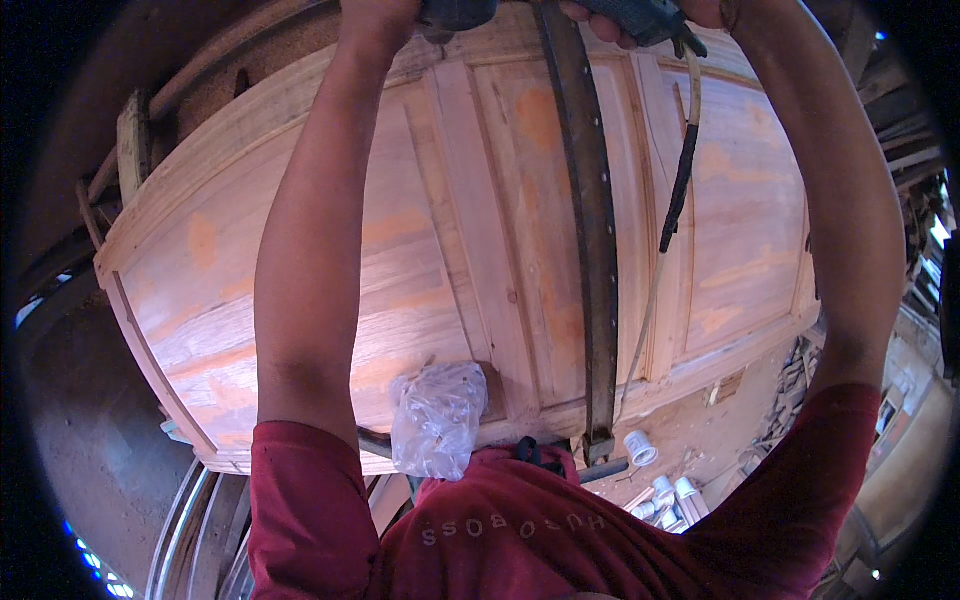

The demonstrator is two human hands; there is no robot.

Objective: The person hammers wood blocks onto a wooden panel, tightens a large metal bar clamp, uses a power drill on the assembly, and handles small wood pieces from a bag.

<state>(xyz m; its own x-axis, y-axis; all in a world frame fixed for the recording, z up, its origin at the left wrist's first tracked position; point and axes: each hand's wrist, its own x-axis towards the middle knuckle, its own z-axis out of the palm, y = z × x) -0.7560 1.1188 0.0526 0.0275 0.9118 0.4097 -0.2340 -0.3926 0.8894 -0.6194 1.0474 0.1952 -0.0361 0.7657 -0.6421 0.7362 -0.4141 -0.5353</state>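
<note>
At the top edge, my right hand [602, 24] is closed round the handle of a dark teal power tool [645, 16]. Its kind cannot be told, since the frame cuts it off. My left hand [382, 14] is at the dark rounded front part of the tool, its fingers mostly out of sight. From the handle a cord [680, 185], wrapped in black partway, hangs over a large wooden panelled door [400, 290] with orange filler patches. A long dark metal bar clamp [592, 215] crosses the door from far to near.
A clear plastic bag [438, 420] lies at the door's near edge, against my red shirt. On the floor to the right are a white tub [640, 448], more white containers [685, 490] and wood scraps [795, 385]. A wooden post [132, 140] rises at the far left.
</note>
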